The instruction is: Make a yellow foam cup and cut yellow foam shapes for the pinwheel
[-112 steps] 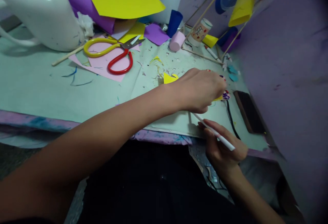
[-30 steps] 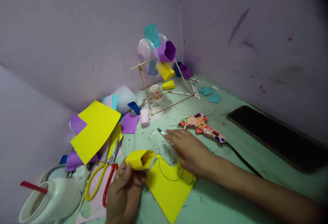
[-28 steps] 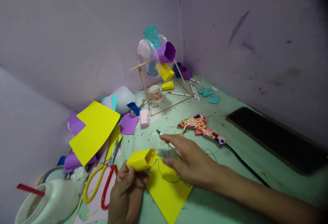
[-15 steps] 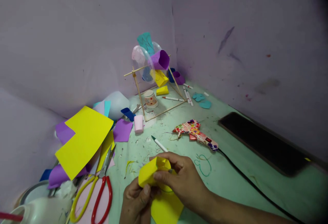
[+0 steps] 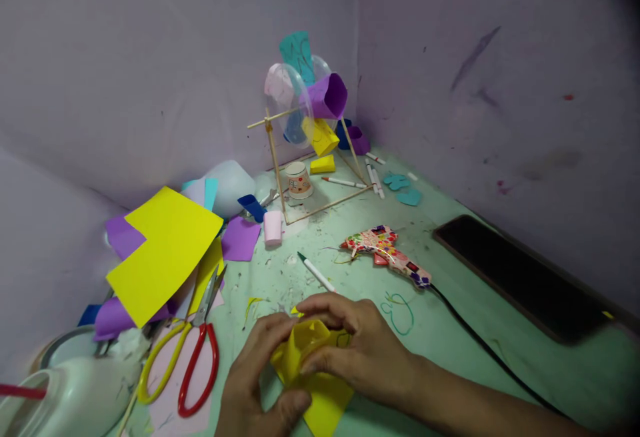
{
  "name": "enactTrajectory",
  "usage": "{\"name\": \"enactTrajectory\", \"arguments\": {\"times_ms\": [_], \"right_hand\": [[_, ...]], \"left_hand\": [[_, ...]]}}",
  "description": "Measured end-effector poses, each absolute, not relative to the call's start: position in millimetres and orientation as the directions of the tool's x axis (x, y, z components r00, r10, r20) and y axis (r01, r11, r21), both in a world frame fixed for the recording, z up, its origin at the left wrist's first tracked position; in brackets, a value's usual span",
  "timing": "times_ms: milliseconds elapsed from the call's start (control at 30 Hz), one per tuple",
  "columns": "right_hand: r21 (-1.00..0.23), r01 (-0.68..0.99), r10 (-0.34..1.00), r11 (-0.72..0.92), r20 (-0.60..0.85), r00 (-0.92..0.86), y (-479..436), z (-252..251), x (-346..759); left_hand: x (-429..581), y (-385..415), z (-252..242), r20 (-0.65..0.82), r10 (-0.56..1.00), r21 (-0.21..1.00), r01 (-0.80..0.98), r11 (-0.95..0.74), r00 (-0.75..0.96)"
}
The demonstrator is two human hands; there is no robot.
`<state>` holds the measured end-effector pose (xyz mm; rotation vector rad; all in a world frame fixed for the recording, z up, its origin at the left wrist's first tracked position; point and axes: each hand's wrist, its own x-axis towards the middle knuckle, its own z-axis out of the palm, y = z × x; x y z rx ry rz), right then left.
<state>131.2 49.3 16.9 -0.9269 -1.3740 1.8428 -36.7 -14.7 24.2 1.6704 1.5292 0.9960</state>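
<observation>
A small yellow cup shape (image 5: pixel 309 335), bent from a foam or paper sheet, stands with its opening upward between my hands. My right hand (image 5: pixel 363 347) grips its right side, thumb across the front and fingers behind. Around the left side curves my left hand (image 5: pixel 257 377), its fingers against the cup and its thumb lower, near the front. Under the cup lies a flat yellow piece (image 5: pixel 327 403), partly covered by my hands. A white marker with a green tip (image 5: pixel 316 271) lies just beyond my right fingers.
A flowered glue gun (image 5: pixel 385 253) with a black cord lies right of centre, near a dark phone-like slab (image 5: pixel 520 277). Scissors (image 5: pixel 200 343) and yellow sheets (image 5: pixel 165 257) are at left, beside a white bottle (image 5: pixel 95 390). A stick-framed wheel with coloured cups (image 5: pixel 290 97) stands behind.
The yellow cup has turned from lying tilted to opening upward and sits lower, above the flat yellow piece. My left hand has moved up around its left side. The camera view has shifted slightly.
</observation>
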Motion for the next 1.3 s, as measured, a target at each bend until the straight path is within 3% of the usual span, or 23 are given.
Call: {"name": "enactTrajectory", "arguments": {"times_ms": [67, 133, 233, 333, 433, 600, 833, 1000, 1133, 1200, 1300], "right_hand": [[-0.963, -0.112, 0.831, -0.247, -0.151, -0.536, 50, 21, 132], [-0.971, -0.169, 0.822, -0.170, -0.045, -0.567, 52, 23, 134], [-0.964, -0.250, 0.797, 0.087, 0.218, -0.563, 57, 22, 143], [-0.868, -0.173, 0.698, 0.466, 0.481, -0.531, 66, 23, 155], [-0.768, -0.059, 0.544, 0.637, 0.502, -0.672, 73, 26, 163], [-0.760, -0.054, 0.455, 0.647, 0.442, -0.773, 74, 27, 166], [-0.711, -0.041, 0.427, 0.702, 0.466, -0.775, 67, 26, 163], [-0.781, -0.071, 0.559, 0.620, 0.504, -0.659, 66, 33, 164], [-0.926, 0.074, 0.760, 0.370, 0.256, -0.597, 67, 42, 166], [-0.956, 0.142, 0.759, 0.257, 0.108, -0.642, 67, 43, 166], [-0.950, 0.194, 0.708, 0.246, 0.039, -0.705, 66, 39, 163]], "left_hand": [[-38, -16, 21, 0.117, 0.992, 0.865, 0.486, -0.128, 0.054], [-40, -18, 18, 0.094, 0.995, 0.871, 0.481, -0.095, 0.027], [-41, -19, 18, 0.075, 0.997, 0.867, 0.495, -0.063, -0.005], [-41, -18, 22, 0.101, 0.995, 0.857, 0.510, -0.080, -0.014], [-41, -17, 25, 0.024, 1.000, 0.878, 0.478, -0.029, 0.017], [-42, -17, 28, -0.130, 0.987, 0.901, 0.426, 0.077, 0.096], [-33, -17, 30, -0.155, 0.982, 0.930, 0.352, 0.108, 0.109], [-34, -16, 29, -0.097, 0.995, 0.892, 0.442, 0.094, -0.016], [-38, -14, 30, -0.076, 0.997, 0.851, 0.519, 0.081, -0.030], [-37, -14, 32, -0.062, 0.998, 0.843, 0.535, 0.058, -0.011], [-32, -14, 35, -0.023, 0.999, 0.841, 0.541, -0.004, 0.043]]}}
